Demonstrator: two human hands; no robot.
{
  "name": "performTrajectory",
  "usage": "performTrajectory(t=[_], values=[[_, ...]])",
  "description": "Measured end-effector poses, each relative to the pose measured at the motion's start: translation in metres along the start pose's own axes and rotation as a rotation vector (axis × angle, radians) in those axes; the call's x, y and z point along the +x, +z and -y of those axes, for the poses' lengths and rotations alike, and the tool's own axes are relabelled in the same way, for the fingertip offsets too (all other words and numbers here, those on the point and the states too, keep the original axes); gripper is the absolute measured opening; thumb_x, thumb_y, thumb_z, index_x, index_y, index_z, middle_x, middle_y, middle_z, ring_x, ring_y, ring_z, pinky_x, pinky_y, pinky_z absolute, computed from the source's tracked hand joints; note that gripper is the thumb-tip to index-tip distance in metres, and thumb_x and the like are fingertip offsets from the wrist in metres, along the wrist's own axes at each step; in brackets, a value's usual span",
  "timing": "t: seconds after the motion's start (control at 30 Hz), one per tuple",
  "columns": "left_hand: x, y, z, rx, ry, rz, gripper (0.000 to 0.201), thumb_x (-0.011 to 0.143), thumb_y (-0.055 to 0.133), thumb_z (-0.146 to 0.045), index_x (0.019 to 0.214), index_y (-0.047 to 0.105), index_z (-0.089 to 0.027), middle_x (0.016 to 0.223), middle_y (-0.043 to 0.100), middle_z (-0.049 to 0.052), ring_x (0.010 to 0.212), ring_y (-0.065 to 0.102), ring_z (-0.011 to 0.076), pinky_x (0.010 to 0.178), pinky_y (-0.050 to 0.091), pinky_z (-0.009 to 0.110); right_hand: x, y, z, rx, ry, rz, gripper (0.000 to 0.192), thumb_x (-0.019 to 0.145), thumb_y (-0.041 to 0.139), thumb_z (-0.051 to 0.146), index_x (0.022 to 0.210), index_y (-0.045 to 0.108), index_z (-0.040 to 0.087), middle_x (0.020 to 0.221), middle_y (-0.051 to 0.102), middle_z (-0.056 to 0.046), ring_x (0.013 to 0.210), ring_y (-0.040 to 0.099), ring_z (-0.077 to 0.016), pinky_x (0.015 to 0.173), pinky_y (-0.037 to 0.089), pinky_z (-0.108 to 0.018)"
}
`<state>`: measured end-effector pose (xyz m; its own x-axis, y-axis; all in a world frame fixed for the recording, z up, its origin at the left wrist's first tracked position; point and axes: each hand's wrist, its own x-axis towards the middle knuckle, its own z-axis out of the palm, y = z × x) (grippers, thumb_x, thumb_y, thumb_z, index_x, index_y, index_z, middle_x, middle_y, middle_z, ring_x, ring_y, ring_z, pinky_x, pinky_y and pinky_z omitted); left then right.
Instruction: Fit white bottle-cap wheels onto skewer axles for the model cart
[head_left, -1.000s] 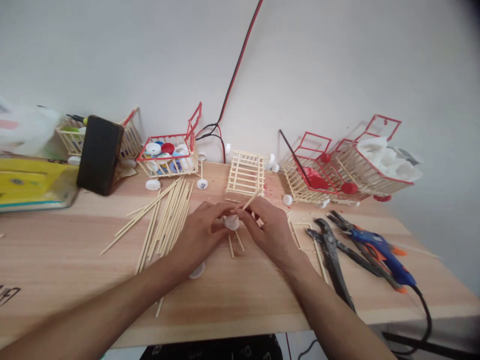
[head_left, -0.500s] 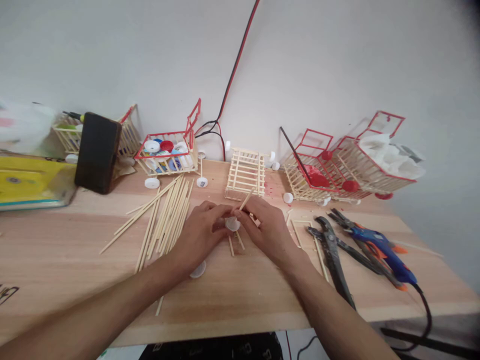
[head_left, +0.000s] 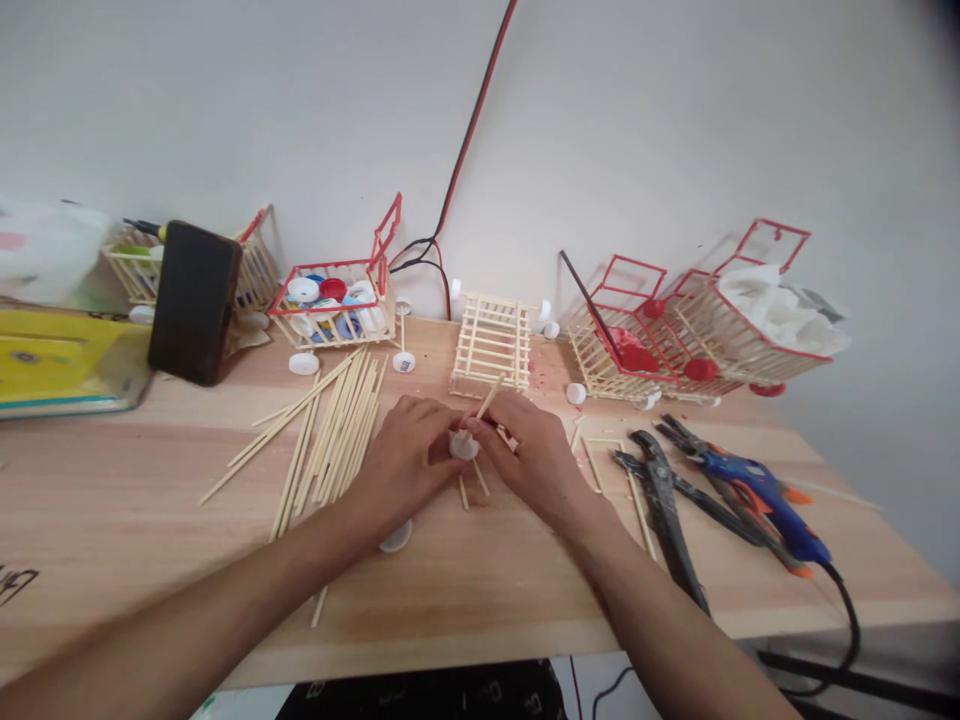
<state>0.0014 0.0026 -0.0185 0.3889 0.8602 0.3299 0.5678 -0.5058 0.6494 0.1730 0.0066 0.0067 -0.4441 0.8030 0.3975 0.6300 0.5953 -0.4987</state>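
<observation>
My left hand (head_left: pixel 415 440) pinches a white plastic bottle cap (head_left: pixel 464 446) at its left side. In my right hand (head_left: pixel 525 440) is a short wooden stick (head_left: pixel 491 397), slanting up and away, its lower end at the cap. Whether the stick is fixed to the cap I cannot tell. Below the hands a couple of short sticks (head_left: pixel 463 492) lie on the wooden table. Another white cap (head_left: pixel 397 537) rests beneath my left forearm. Just beyond the hands sits a basket frame made of sticks (head_left: pixel 491 340), with white caps at its corners.
Many loose sticks (head_left: pixel 341 430) lie left of my hands. To the right are dark-handled pliers (head_left: pixel 664 510) and a blue glue gun (head_left: pixel 765 495). Small stick carts (head_left: pixel 334 305) with red trim line the wall, near a black phone (head_left: pixel 195 303) and a yellow packet (head_left: pixel 64 360).
The stick's lower end now shows in front of the cap's inside, and the stick leans slightly differently. Both hands have stayed nearly in place; the view has shifted a little.
</observation>
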Motion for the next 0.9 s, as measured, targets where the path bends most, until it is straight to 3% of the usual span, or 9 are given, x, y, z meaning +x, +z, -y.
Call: performTrajectory(t=[0.27,0.9], values=[[0.0005,0.0024,0.0003,0.123,-0.008,0.055,0.022,0.077,0.067,-0.027,0.098,0.065,-0.020,0.091,0.058,0.004,0.090,0.047,0.0224,0.078,0.039,0.035,0.0005,0.0000,0.0004,-0.002,0.007,-0.014,0.020,0.092,0.045,0.027,0.079,0.057,0.019,0.077,0.057,-0.003,0.076,0.051,-0.0160,0.067,0.039,-0.028],[0.0017,0.0034,-0.0009,0.095,-0.036,0.057,0.014,0.076,0.066,-0.022,0.090,0.064,-0.019,0.081,0.057,0.002,0.084,0.048,0.0203,0.074,0.037,0.032,0.0005,-0.0029,-0.0005,-0.016,0.034,0.001,0.017,0.091,0.046,0.024,0.081,0.058,0.018,0.080,0.059,-0.005,0.080,0.053,-0.0174,0.070,0.040,-0.029]])
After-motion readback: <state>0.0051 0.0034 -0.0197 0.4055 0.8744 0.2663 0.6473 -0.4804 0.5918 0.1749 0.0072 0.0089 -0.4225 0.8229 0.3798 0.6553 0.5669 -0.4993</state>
